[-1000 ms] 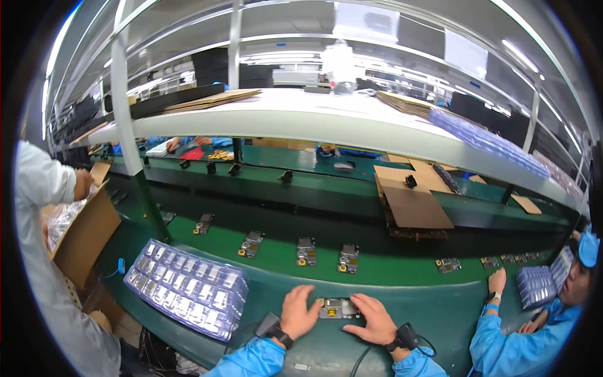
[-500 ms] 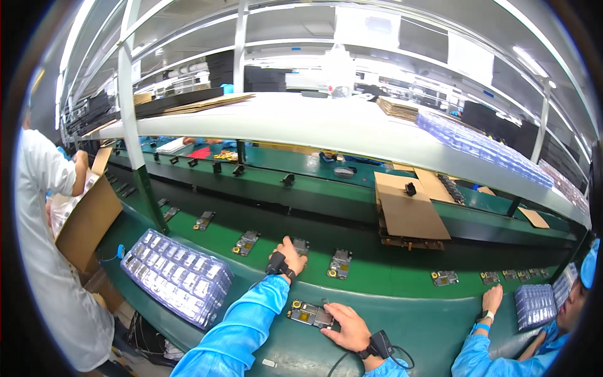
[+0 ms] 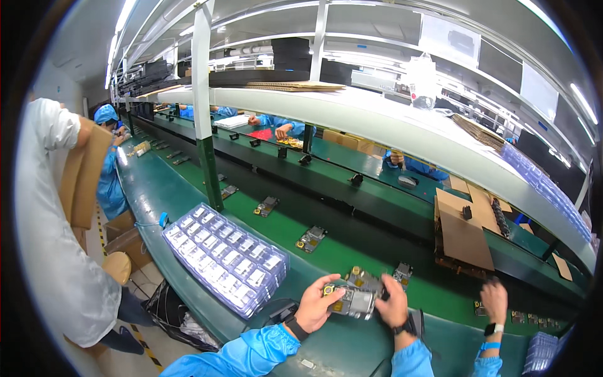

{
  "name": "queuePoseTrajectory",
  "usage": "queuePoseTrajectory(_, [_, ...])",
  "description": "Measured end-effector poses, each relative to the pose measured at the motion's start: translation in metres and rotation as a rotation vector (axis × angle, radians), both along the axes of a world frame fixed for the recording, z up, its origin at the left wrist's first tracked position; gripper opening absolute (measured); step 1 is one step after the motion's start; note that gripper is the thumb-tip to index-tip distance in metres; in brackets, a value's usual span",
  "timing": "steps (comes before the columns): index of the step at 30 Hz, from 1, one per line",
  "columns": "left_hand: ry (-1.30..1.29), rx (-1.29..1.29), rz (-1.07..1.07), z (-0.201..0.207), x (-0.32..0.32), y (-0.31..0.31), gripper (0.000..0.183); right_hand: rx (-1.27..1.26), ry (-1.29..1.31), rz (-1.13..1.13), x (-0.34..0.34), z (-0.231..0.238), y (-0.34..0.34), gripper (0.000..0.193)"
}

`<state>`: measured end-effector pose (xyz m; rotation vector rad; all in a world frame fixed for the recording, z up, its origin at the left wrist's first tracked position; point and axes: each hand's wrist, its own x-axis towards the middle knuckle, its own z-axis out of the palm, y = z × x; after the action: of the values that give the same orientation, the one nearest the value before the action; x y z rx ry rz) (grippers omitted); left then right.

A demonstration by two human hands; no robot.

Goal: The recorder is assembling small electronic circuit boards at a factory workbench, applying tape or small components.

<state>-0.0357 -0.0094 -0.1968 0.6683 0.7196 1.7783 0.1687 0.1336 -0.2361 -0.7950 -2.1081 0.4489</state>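
Observation:
My left hand point(image 3: 317, 306) holds a small circuit board point(image 3: 353, 303) above the near edge of the green belt, thumb on its face. This board is dark and grey with a yellow ring at its left end. My right hand point(image 3: 396, 303) is closed around the right end, with thumb and fingers on either side. Just behind lies a second circuit board point(image 3: 363, 277), also with a yellow ring. The right fingers reach its right end, and whether they lift it or it rests on the belt is unclear.
More circuit boards point(image 3: 312, 239) lie spaced along the green belt point(image 3: 286, 229). Left of my hands, clear plastic trays point(image 3: 226, 257) hold several pieces. A brown cardboard sheet point(image 3: 461, 226) leans beyond the belt. A co-worker's hand point(image 3: 495, 300) is at the right; a person in white stands left.
My left hand has come back from the belt and now holds a circuit board. My right hand has risen from the near ledge to meet it. The view has turned left.

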Motion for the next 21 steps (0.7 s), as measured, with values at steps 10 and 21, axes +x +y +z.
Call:
queuePoseTrajectory(10, [0.221,-0.348,-0.105,0.009,0.007,-0.008,0.024,-0.29,0.419,-0.163,-0.014,0.031,-0.009,0.028])
queuePoseTrajectory(21, [0.801,-0.146,-0.369,-0.015,0.049,-0.039,0.023,-0.77,0.298,-0.071,0.046,0.032,-0.152,0.02])
